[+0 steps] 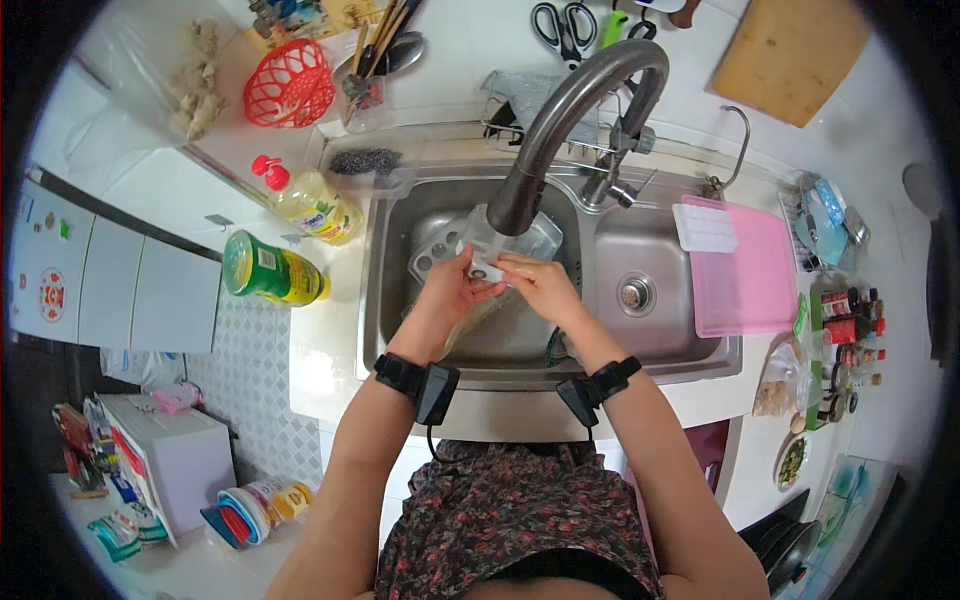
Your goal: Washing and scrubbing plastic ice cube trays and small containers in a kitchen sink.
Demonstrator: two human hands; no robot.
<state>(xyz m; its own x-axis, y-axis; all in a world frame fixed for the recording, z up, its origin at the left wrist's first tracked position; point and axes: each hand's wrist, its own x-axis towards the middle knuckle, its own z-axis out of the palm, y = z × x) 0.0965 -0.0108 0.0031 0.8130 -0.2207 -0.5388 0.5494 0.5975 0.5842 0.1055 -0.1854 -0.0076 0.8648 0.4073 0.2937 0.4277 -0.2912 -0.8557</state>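
Over the large left basin of the steel sink [480, 364], my left hand [450, 289] grips a small white piece with a round hole [484, 268]. The fingers of my right hand [544, 286] are on its right side, closed against it. Directly above hangs the dark spout of the pull-down faucet [517, 199], and what looks like water falls from it onto the piece. Behind my hands, a translucent plastic tray with round holes [426, 259] and a clear plastic container [546, 236] lie in the basin. A green-edged item [556, 349] is partly hidden by my right wrist.
On the left counter stand a pump bottle of yellow liquid [322, 214] and a green-lidded jar [274, 268]. A pink plastic tray [746, 277] overlaps the right basin [637, 240], with a white ridged piece [706, 228] on it. A wire rack [577, 142] sits behind the faucet.
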